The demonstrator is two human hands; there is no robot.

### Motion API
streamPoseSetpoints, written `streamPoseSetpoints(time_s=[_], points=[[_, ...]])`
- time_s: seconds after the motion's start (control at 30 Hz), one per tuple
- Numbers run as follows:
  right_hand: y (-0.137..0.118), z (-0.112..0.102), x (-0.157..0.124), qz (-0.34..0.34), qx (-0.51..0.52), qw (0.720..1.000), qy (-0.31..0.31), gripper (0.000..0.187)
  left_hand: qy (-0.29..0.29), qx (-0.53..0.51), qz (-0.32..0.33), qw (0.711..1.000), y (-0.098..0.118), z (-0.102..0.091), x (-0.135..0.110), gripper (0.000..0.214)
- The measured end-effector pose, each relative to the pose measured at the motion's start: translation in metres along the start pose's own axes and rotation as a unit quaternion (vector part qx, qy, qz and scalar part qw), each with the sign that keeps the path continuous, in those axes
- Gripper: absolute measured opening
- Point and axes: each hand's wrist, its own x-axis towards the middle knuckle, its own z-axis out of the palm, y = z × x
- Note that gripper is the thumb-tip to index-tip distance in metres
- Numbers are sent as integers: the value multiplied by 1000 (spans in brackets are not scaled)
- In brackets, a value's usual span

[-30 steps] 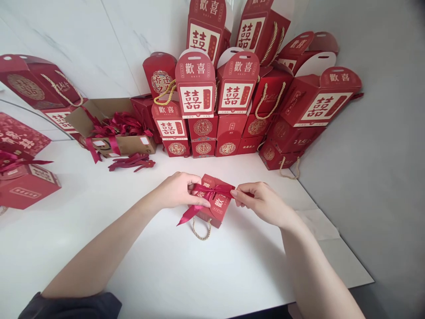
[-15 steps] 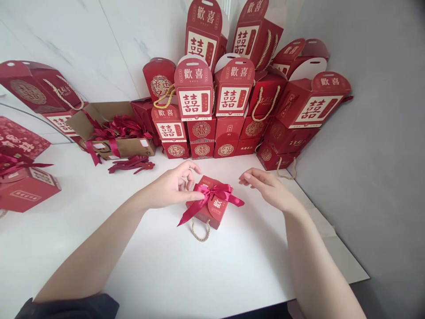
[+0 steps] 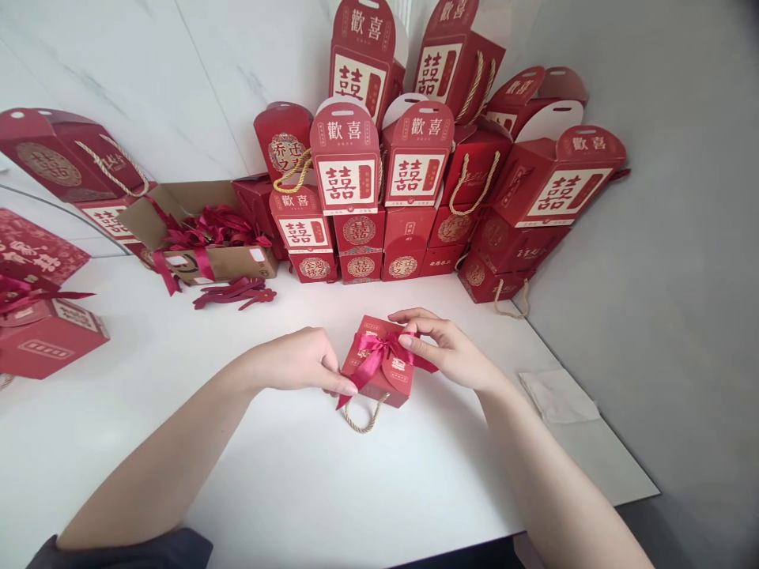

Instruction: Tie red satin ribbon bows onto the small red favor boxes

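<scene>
A small red gift box (image 3: 396, 387) lies on the white table, tied with a crimson satin ribbon bow (image 3: 371, 357). Its twisted cord handle (image 3: 363, 427) rests towards me. At the box's near left corner, my left hand (image 3: 308, 365) is closed, with thumb and fingers pinching the ribbon's left tail. My right hand (image 3: 447, 348) reaches over the box's right side, its thumb on the bow's right loop and its fingers curled over the far edge. Part of that loop is hidden under the fingers.
Stacked red gift boxes (image 3: 409, 229) line the wall at the back. Left of them stands an open cardboard box (image 3: 228, 267) of ribbons, with loose ribbons (image 3: 237, 294) before it. Another bow-tied box (image 3: 53, 340) is at far left; a white tissue (image 3: 557, 395) lies right.
My left hand has moved down from the bow to its left tail. My right hand has come in from the right onto the bow. The box has shifted slightly right.
</scene>
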Motion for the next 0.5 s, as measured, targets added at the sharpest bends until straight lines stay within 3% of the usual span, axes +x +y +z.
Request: streamPoseSetpoints(time_s=[0.27, 0.5], points=[[-3, -6, -1, 36, 35, 998, 26, 37, -16, -12, 31, 999, -6, -16, -3, 24], [5, -7, 3, 28, 67, 997, -19, 37, -32, 9, 30, 999, -2, -22, -9, 18]])
